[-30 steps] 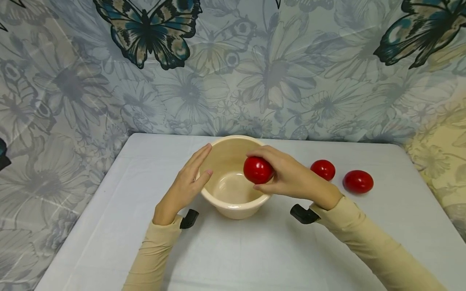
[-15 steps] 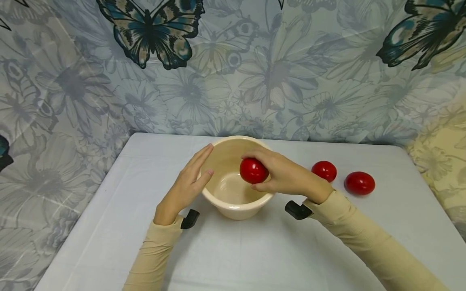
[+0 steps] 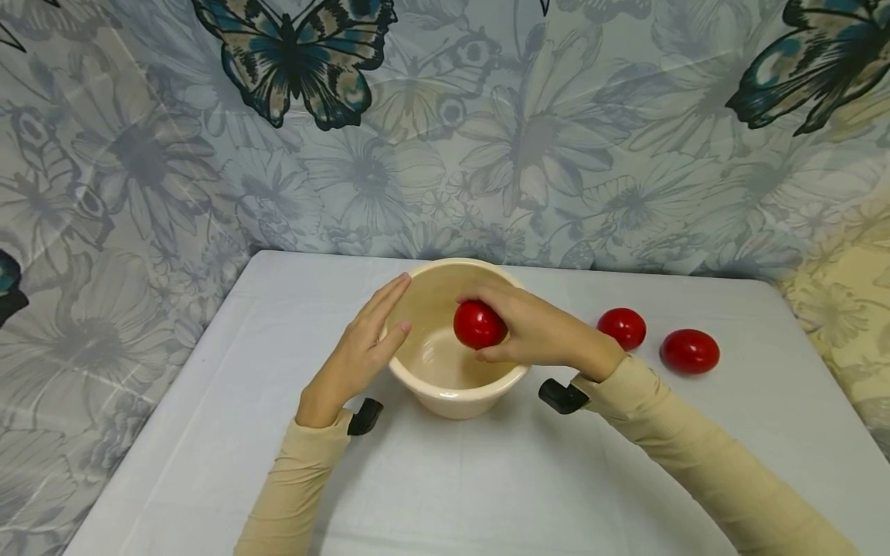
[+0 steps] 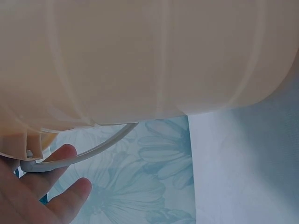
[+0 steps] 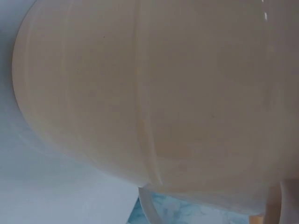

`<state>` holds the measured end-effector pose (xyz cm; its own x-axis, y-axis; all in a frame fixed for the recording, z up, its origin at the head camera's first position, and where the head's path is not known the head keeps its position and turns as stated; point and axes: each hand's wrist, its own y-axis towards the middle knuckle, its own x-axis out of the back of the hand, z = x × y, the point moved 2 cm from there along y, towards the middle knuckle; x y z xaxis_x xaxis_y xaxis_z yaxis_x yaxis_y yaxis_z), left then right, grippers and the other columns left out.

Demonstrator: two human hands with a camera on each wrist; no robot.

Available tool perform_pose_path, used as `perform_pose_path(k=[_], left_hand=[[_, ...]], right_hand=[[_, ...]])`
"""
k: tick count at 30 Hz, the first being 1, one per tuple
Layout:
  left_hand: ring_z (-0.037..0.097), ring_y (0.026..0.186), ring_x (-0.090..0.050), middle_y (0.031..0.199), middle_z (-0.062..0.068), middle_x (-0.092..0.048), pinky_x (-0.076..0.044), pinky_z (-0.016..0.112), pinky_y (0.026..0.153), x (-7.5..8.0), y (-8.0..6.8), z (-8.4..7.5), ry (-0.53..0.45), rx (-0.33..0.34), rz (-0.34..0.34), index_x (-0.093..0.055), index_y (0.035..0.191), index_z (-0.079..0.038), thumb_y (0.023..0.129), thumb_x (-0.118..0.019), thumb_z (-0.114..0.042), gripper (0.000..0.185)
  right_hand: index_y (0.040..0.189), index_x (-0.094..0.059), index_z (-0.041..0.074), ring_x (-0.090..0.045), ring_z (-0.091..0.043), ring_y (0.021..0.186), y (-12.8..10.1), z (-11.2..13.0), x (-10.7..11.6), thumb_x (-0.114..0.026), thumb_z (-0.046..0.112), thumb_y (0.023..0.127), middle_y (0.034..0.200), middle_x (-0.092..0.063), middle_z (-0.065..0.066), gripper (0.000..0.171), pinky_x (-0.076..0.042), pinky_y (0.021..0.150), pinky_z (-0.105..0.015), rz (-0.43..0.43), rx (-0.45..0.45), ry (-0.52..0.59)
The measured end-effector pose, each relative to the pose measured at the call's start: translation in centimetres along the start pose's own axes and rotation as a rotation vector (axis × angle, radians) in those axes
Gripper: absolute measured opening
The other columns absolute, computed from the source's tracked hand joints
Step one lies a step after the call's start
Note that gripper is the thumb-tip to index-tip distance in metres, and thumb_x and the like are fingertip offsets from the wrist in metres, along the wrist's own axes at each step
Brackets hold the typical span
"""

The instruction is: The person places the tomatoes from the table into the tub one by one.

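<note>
Two more red balls [image 3: 621, 327] [image 3: 689, 350] lie on the counter [image 3: 487, 479] to the right of the bowl [image 3: 452, 386], near each other but apart. Patterned cloth [image 3: 487, 139] hangs close behind the counter's far edge; bare room in front. Right hand [image 3: 535, 332] is curled round a red ball [image 3: 478, 324], held over the bowl's opening. Left hand [image 3: 358, 351] rests w/ straight fingers against the bowl's left rim, holding nothing.

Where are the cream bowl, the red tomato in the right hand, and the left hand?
cream bowl [image 3: 445, 398]: head view, on its front outer wall.
red tomato [image 3: 476, 323]: head view, on its visible front.
left hand [image 3: 354, 357]: head view, on its back.
</note>
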<state>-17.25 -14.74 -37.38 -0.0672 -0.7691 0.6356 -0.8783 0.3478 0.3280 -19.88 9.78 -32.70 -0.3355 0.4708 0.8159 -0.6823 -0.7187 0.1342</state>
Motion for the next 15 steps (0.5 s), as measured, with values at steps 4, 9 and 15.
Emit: perform_pose_path(k=[4, 9, 15], left_hand=[[0.019, 0.152, -0.024, 0.164, -0.003, -0.027, -0.023, 0.048, 0.125, 0.00, -0.02, 0.00, -0.004, 0.005, 0.002, -0.028, 0.158, -0.018, 0.102, -0.050, -0.021, 0.060], [0.017, 0.152, -0.024, 0.164, -0.005, -0.026, -0.022, 0.046, 0.125, -0.05, -0.06, 0.01, 0.001, 0.009, 0.006, -0.028, 0.158, -0.019, 0.102, -0.049, -0.024, 0.059], [0.016, 0.152, -0.023, 0.164, -0.006, -0.026, -0.022, 0.046, 0.125, -0.05, -0.03, 0.00, 0.002, 0.011, 0.004, -0.027, 0.158, -0.021, 0.103, -0.048, -0.025, 0.059]], right_hand=[[0.131, -0.054, 0.002, -0.056, -0.025, 0.122, 0.22, -0.05, -0.13, -0.083, 0.012, 0.076, 0.130, -0.059, -0.008, 0.063, -0.054, 0.101, -0.044, 0.006, 0.002, -0.022], [0.129, -0.057, 0.004, -0.056, -0.024, 0.121, 0.46, -0.01, -0.42, -0.086, 0.015, 0.074, 0.127, -0.061, -0.006, 0.063, -0.054, 0.101, -0.042, 0.023, -0.013, -0.069], [0.129, -0.059, 0.009, -0.057, -0.022, 0.119, 0.92, 0.11, -0.75, -0.087, 0.022, 0.073, 0.125, -0.064, -0.004, 0.064, -0.054, 0.099, -0.041, 0.051, -0.056, -0.158]])
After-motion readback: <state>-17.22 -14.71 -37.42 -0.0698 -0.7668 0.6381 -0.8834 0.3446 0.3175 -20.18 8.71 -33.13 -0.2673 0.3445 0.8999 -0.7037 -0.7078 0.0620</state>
